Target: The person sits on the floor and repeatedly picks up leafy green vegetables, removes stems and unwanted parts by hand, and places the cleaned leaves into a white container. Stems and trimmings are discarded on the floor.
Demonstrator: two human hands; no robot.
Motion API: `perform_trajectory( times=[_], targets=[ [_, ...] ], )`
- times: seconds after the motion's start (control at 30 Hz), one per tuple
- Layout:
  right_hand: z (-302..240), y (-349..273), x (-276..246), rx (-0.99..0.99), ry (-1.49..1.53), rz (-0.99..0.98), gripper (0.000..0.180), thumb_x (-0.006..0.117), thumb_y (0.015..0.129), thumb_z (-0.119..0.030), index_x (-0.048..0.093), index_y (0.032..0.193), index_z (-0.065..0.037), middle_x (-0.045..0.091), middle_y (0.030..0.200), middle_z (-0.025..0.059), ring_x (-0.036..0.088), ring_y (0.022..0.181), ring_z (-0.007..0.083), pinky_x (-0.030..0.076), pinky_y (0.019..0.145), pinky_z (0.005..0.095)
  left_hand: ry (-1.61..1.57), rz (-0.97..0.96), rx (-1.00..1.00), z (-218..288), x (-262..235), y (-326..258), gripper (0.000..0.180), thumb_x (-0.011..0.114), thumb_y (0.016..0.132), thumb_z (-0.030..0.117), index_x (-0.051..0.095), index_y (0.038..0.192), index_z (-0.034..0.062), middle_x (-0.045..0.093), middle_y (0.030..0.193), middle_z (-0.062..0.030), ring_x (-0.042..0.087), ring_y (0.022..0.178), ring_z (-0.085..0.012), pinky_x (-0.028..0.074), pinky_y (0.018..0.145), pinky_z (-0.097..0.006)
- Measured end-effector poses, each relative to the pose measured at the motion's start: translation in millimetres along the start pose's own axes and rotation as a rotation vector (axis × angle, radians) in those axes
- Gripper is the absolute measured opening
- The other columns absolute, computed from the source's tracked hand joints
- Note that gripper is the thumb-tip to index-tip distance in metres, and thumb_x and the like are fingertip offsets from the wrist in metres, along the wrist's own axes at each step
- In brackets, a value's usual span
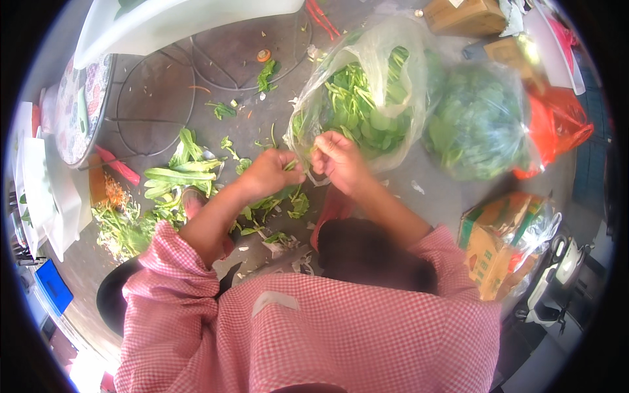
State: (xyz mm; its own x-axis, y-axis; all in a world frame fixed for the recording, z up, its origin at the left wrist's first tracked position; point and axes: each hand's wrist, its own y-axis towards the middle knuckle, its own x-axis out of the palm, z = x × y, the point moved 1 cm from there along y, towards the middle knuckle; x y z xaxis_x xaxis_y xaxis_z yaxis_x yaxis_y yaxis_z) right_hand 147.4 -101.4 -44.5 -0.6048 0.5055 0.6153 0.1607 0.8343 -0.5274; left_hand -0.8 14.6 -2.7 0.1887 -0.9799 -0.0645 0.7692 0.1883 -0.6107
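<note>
Leafy greens (180, 175) litter the grey floor (157, 85), a cardboard box (483, 252) nearby.

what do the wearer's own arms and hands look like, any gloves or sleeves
Both the left hand and the right hand are bare, without gloves. The left sleeve and right sleeve are loose, red-and-white checked fabric, ending around the elbows and leaving the forearms uncovered. No watch shows on either wrist.
</note>
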Motion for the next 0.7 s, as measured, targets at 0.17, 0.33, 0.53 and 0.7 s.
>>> perform_trajectory(
  times=[0.17, 0.33, 0.53, 0.7],
  targets=[
    [-10.2, 1.3, -24.2, -0.213, -1.402, -0.148, 0.017, 0.065, 0.079, -0.016, 0.061, 0.094, -0.007, 0.065, 0.079, 0.0069, 0.061, 0.068, 0.019, 0.049, 0.064, 0.0322, 0.174, 0.219, 0.2, 82.3, -54.7, -36.9, 0.01, 0.065, 0.082, 0.015, 0.062, 0.084, 0.0048, 0.059, 0.071, -0.0008, 0.051, 0.065, -0.0075, 0.044, 0.062, -0.025],
    [-50.8, 42.7, -66.7, -0.156, -1.653, 0.377, 0.017, 0.063, 0.077, -0.015, 0.065, 0.092, -0.01, 0.066, 0.086, 0.012, 0.063, 0.076, 0.0272, 0.05, 0.068, 0.0371, 0.606, 1.006, 0.708, 189.7, -140.7, -74.9, 0.029, 0.065, 0.083, 0.021, 0.063, 0.106, 0.0027, 0.064, 0.094, -0.0042, 0.058, 0.082, -0.0114, 0.046, 0.074, -0.024],
    [-19.8, 44.6, -88.9, -0.23, -2.046, 0.272, 0.024, 0.061, 0.075, -0.015, 0.066, 0.097, -0.011, 0.066, 0.093, 0.0116, 0.062, 0.086, 0.0293, 0.049, 0.074, 0.0405, 1.124, 1.56, 0.934, 183.3, -123.0, -38.4, 0.024, 0.062, 0.083, 0.009, 0.061, 0.107, 0.0031, 0.065, 0.088, -0.0072, 0.061, 0.071, -0.0135, 0.05, 0.066, -0.025],
    [-60.4, 22.9, -70.4, -0.069, -0.963, 0.211, 0.028, 0.065, 0.079, -0.015, 0.064, 0.105, -0.006, 0.066, 0.097, 0.0042, 0.061, 0.086, 0.0152, 0.047, 0.073, 0.029, 0.651, 0.907, 1.015, 137.6, -53.5, -49.6, 0.02, 0.066, 0.075, 0.002, 0.063, 0.094, 0.008, 0.065, 0.087, -0.0102, 0.061, 0.078, -0.0244, 0.049, 0.07, -0.033]
  ],
)
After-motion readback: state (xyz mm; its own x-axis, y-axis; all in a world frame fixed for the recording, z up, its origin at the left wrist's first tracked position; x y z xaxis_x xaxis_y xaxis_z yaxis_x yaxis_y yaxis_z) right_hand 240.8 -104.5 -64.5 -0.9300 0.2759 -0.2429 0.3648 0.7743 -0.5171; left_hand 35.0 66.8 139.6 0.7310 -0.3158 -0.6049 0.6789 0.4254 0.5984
